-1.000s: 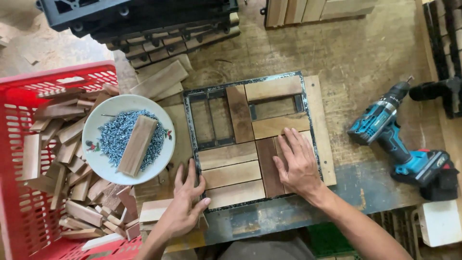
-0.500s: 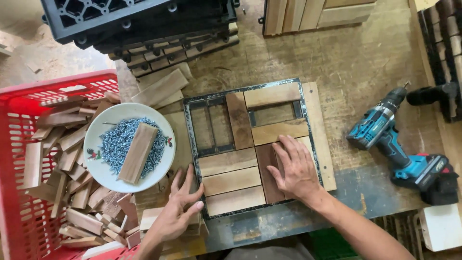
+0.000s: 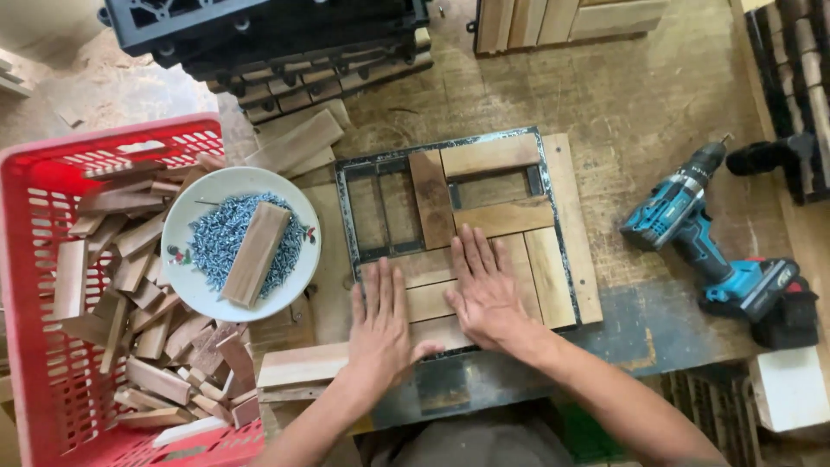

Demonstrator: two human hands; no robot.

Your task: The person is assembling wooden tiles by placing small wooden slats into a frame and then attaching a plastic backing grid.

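On the bench: a person's two bare hands press flat on a wooden tile being assembled in a dark frame (image 3: 346, 186), seen from a head-worn camera looking straight down.
Left hand: the left hand (image 3: 380, 324) lies palm down, fingers spread slightly, over the lower left slats (image 3: 432, 301) at the frame's near edge; it grips nothing.
Right hand: the right hand (image 3: 486, 290) rests just beside the left, palm down, fingers extended and lightly fanned across the lower middle slats; it pinches nothing.
Tile: the frame sits at the middle of the worktable (image 3: 640, 95), partly filled with slats laid lengthwise and crosswise; the upper left section shows open grid.
Left of frame: a white plate (image 3: 186, 290) holds a heap of screws (image 3: 212, 242) with one wooden block (image 3: 255, 253) lying across them.
Far left: a red crate (image 3: 35, 190) is filled with loose wood offcuts (image 3: 130, 259).
Right of frame: a teal cordless drill (image 3: 705, 238) lies on its side, well apart from both hands.
Top edge: black plastic grids (image 3: 259, 26) are stacked above more slats.
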